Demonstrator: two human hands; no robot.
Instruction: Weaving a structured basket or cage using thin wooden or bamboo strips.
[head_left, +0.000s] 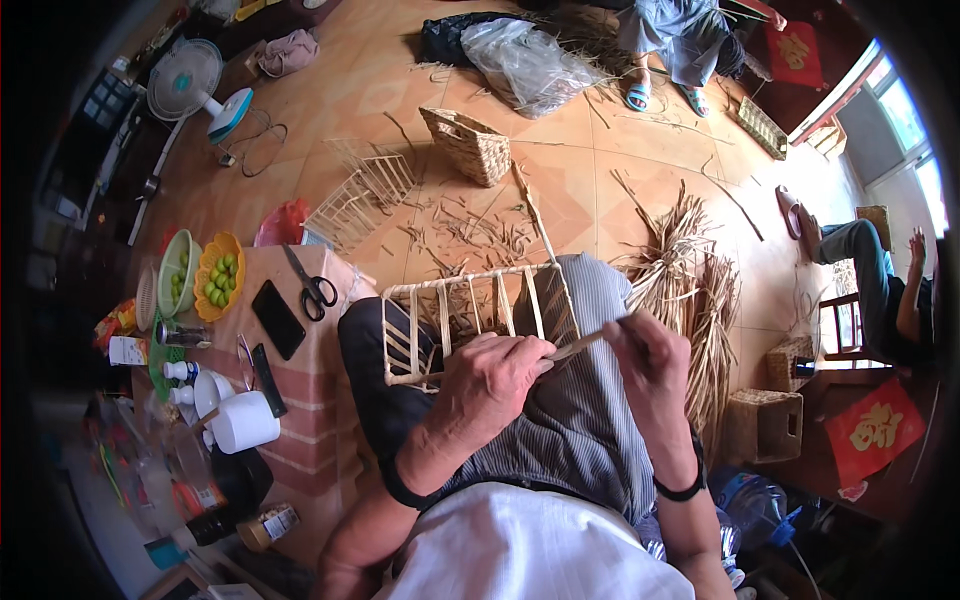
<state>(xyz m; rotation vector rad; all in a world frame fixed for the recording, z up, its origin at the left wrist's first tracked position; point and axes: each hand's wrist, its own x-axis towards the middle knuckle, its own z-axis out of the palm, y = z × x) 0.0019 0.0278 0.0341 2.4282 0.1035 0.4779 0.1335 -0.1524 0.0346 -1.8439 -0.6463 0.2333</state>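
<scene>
A box-shaped basket frame [468,279] rests on my lap, its rails wrapped in pale dried plant strips and several strips running between them. My left hand [490,378] is closed around its near right part, with fingers and thumb pressed together at the rail. From there a flat dried strip [582,344] runs across to my right hand [650,358], which pinches its other end beside my right knee. A long thin dried stalk [533,210] rises from the frame's far right corner. My left fingers hide part of the near rail.
A cloth-covered table [305,440] at my left bears scissors [312,285], a phone [278,318], fruit bowls and cups. A bundle of dried stalks [690,270] lies right of my knees. Beyond are a bare frame [362,200], a woven basket [468,148] and two seated people.
</scene>
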